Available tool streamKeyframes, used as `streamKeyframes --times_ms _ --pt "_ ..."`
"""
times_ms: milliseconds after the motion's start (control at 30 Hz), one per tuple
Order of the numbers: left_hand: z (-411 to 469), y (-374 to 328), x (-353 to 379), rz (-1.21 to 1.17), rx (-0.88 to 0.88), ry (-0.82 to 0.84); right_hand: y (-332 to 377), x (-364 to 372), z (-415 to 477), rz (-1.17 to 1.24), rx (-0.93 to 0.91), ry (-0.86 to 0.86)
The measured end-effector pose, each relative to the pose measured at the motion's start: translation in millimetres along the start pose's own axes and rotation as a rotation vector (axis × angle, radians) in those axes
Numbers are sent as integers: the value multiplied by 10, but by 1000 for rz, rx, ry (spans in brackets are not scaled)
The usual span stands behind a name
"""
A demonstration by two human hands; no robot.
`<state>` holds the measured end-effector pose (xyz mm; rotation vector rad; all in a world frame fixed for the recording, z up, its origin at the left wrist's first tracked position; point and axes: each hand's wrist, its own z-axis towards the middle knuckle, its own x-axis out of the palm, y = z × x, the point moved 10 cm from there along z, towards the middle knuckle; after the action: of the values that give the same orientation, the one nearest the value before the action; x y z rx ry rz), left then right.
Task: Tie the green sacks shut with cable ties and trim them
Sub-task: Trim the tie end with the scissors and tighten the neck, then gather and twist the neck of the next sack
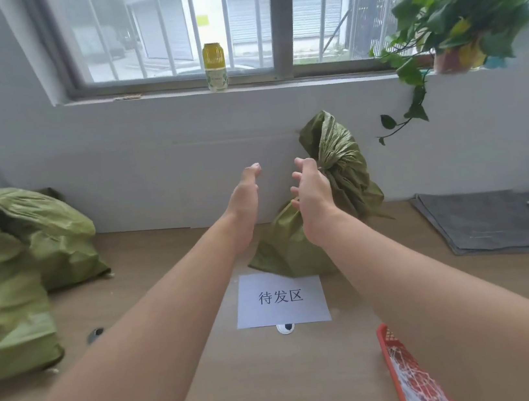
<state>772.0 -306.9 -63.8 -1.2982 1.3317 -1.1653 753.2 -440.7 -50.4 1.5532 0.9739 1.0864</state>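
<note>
A green woven sack with a gathered neck stands against the wall behind a white paper label. Both my arms reach out toward it. My left hand hovers open to the left of the sack, fingers straight, touching nothing. My right hand is open with spread fingers just in front of the sack's cinched neck; contact cannot be told. Other green sacks lie piled at the left. A red basket with white cable ties sits at the lower right.
A wooden table carries everything. A grey mat lies at the right. On the window sill stand a yellow can and a potted trailing plant. The white wall runs close behind the sack.
</note>
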Motion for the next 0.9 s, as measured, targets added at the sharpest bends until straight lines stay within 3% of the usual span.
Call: streamKeyframes --times_ms 533,900 --pt "-1725 -97 -2208 -55 51 -34 -100 1785 -2247 -45 -61 74" --pt "-2528 -63 -3987 -31 29 -285 -558 3250 -2894 -75 23 330"
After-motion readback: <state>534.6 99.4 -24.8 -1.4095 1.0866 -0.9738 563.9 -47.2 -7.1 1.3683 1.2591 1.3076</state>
